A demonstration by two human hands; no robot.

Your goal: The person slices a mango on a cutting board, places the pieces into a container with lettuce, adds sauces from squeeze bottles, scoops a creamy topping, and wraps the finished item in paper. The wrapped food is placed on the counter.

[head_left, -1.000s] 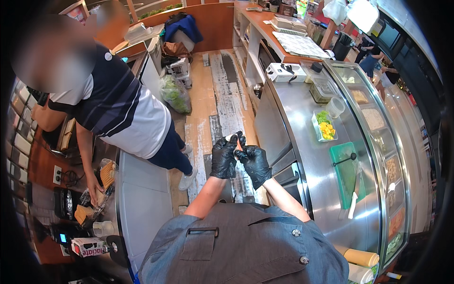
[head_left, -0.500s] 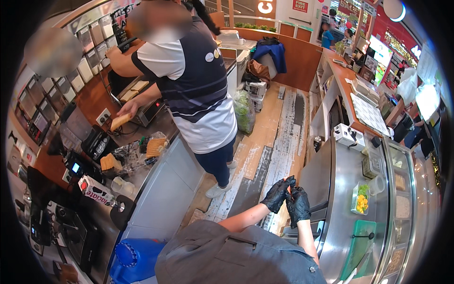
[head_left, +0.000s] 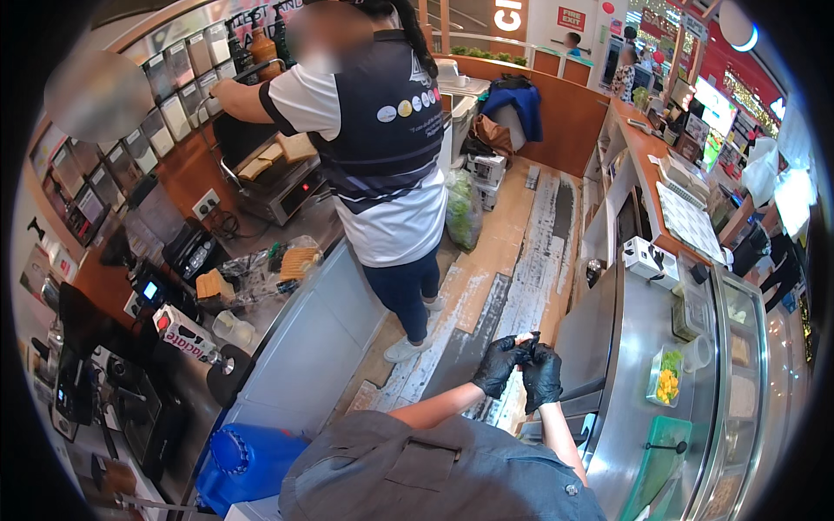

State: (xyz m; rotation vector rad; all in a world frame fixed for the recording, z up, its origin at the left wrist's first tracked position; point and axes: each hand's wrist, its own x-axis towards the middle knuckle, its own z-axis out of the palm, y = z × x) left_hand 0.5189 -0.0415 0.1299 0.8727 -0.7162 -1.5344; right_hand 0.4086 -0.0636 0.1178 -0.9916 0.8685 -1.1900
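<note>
Both of my hands wear black gloves and meet in front of me, above the gap beside the steel counter. My left hand has its fingers bent in toward the other hand. My right hand is closed, its fingertips touching the left ones. A small pale patch shows between the fingertips; whether it is a held thing or bare skin, I cannot make out. Nearest on the right stands the steel counter, with a clear tub of green leaves and yellow pieces and a green cutting board.
A co-worker stands ahead on the left at a press grill holding bread slices. Bread stacks lie on the left counter. A blue jug is by my left side. A white box sits on the right counter.
My hands stay together, shifting slightly, and the patch between the fingertips looks paler. The co-worker's lower hand has put a bread slice at the grill. The view has tilted a little.
</note>
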